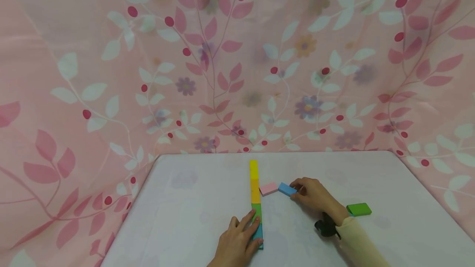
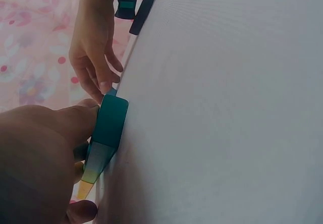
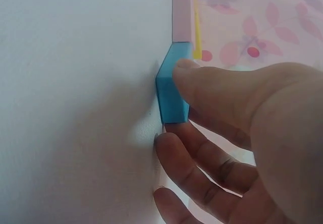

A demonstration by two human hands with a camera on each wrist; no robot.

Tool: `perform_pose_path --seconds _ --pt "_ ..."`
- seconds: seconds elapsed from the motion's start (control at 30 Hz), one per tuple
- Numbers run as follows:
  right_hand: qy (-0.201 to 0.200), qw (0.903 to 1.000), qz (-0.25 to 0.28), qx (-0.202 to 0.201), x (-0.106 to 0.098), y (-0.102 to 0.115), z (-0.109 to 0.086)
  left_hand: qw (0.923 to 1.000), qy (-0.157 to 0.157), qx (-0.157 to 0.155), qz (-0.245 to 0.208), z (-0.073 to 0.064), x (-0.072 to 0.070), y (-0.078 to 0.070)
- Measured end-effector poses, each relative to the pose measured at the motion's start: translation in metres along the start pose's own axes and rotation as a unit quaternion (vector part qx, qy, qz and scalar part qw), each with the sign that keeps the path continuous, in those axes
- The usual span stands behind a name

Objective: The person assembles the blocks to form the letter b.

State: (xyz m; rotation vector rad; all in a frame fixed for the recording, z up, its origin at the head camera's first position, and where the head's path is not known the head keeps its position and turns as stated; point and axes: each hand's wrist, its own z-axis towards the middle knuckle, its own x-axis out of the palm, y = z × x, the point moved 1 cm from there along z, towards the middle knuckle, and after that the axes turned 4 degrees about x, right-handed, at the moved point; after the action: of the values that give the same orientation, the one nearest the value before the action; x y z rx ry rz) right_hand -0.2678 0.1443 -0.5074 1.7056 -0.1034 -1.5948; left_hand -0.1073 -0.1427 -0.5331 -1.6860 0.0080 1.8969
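Note:
A straight row of flat blocks runs away from me: a teal block [image 1: 258, 234] nearest, then a green block [image 1: 258, 213], an orange-yellow block [image 1: 255, 190] and a yellow block [image 1: 254, 169]. My left hand [image 1: 237, 242] rests over the near end, its extended fingers and thumb touching the green and teal blocks from above. Right of the row, a pink block [image 1: 269, 188] lies with one end by the orange-yellow one. My right hand [image 1: 313, 195] pinches a blue block [image 3: 174, 93] between thumb and fingers, set at an angle against the pink block's other end.
Beyond the right wrist lies another green block [image 1: 358, 209], with a bit of blue beside it. A dark wrist device [image 1: 327, 226] sits on the right wrist. The white table [image 1: 178, 217] ends at a pink floral curtain [image 1: 230, 73] behind.

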Motion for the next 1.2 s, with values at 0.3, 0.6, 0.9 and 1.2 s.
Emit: perform_pose_path --seconds 0.3,0.6,0.9,1.2 --pt "-0.013 0.9998 0.010 0.006 -0.016 -0.001 -0.008 1.0000 0.001 -0.001 -0.002 0.000 0.001 0.001" --pt "0.011 0.9968 -0.004 0.079 -0.065 -0.026 -0.059 0.9998 0.011 -0.007 -0.014 -0.001 0.001 0.000" --pt "0.044 0.9942 -0.082 0.054 -0.071 -0.043 -0.110 0.9998 0.012 -0.010 -0.012 -0.002 0.000 0.001" --pt "0.010 0.9936 -0.112 0.002 -0.062 -0.045 -0.118 1.0000 0.000 0.000 0.001 -0.001 0.002 0.001"
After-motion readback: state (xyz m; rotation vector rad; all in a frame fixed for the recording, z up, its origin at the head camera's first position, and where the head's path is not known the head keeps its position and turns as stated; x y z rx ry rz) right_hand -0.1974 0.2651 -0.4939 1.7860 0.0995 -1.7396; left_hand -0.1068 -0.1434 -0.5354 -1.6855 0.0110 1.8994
